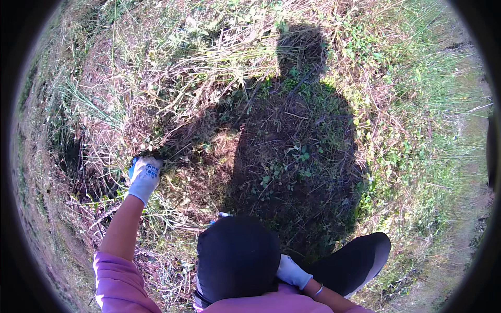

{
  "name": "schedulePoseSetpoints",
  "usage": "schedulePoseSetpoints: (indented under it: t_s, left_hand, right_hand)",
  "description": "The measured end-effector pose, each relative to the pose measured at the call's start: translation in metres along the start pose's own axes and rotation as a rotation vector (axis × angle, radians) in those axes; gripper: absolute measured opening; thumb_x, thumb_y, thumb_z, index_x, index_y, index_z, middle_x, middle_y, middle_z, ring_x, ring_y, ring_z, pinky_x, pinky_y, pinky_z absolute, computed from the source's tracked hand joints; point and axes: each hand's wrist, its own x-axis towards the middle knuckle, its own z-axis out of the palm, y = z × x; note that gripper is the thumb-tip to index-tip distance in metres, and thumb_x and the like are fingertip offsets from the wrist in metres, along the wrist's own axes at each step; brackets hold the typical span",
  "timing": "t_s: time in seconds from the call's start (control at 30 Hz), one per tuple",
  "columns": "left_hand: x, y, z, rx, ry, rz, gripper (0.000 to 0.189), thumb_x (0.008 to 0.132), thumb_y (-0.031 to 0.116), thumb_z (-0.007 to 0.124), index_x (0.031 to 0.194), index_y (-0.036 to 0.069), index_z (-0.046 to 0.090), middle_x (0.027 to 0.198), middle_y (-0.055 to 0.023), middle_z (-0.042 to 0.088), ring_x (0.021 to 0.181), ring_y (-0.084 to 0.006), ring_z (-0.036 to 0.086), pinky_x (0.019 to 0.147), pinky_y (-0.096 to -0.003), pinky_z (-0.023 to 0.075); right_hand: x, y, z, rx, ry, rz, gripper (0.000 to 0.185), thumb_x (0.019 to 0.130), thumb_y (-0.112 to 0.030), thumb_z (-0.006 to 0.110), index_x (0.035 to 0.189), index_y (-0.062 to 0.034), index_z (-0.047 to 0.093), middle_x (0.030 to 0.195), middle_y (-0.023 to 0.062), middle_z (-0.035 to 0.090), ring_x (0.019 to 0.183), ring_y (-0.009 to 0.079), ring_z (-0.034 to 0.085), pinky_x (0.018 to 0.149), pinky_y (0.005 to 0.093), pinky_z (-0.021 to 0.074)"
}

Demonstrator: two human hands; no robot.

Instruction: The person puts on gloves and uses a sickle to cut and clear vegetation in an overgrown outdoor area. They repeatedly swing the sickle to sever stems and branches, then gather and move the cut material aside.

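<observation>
My left hand [145, 176] wears a white glove with blue coating and blue print on its back. It reaches into a tangle of dry stems and grass [137, 133] at the left, and its fingertips are hidden among them, so any hold cannot be made out. Lower down, my right hand [292, 272], in a white glove, lies against the dark-clad knee [238, 254]. Its fingers are hidden behind the knee, and whether it holds anything cannot be seen.
My other dark-clad leg [352, 262] is bent out to the right. Low green plants [301, 156] and dry stalks grow in my shadow. Taller grass [442, 109] stands at the right beside a paler strip. A small white and blue thing [224, 214] shows just beyond the knee.
</observation>
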Motion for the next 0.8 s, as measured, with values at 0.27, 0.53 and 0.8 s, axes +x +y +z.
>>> schedulePoseSetpoints:
  t_s: [0.27, 0.53, 0.8]
  left_hand:
    - [0.008, 0.006, -0.045, -0.068, -0.135, -0.050, 0.041, 0.072, 0.021, 0.065, 0.110, 0.009, 0.055, 0.109, -0.0141, 0.055, 0.104, -0.0258, 0.054, 0.090, -0.0350, 0.0430]
    - [0.026, 0.086, -0.105, -0.392, 0.225, 0.006, 0.107, 0.061, 0.044, 0.077, 0.138, 0.002, 0.016, 0.136, -0.0203, 0.031, 0.125, -0.0353, 0.034, 0.103, -0.0447, 0.0301]
    - [0.137, 0.088, -0.025, -0.825, -0.058, -0.671, 0.055, 0.090, 0.019, 0.046, 0.140, 0.010, 0.024, 0.123, -0.0230, 0.049, 0.095, -0.0340, 0.060, 0.078, -0.0410, 0.0507]
  right_hand:
    - [0.168, -0.139, -0.048, 0.650, 0.280, 0.084, 0.028, 0.091, -0.033, 0.047, 0.079, -0.0070, 0.046, 0.058, 0.0019, 0.046, 0.037, 0.0138, 0.044, 0.034, 0.0298, 0.0393]
    - [0.161, -0.144, 0.009, -0.150, -0.083, -0.021, 0.037, 0.089, -0.034, 0.048, 0.093, 0.0032, 0.051, 0.090, 0.0275, 0.058, 0.090, 0.0401, 0.056, 0.078, 0.0454, 0.0426]
    - [0.140, -0.142, 0.002, -0.307, 0.069, -0.028, 0.037, 0.090, -0.036, 0.048, 0.093, 0.0015, 0.048, 0.085, 0.0275, 0.059, 0.084, 0.0423, 0.057, 0.070, 0.0496, 0.0432]
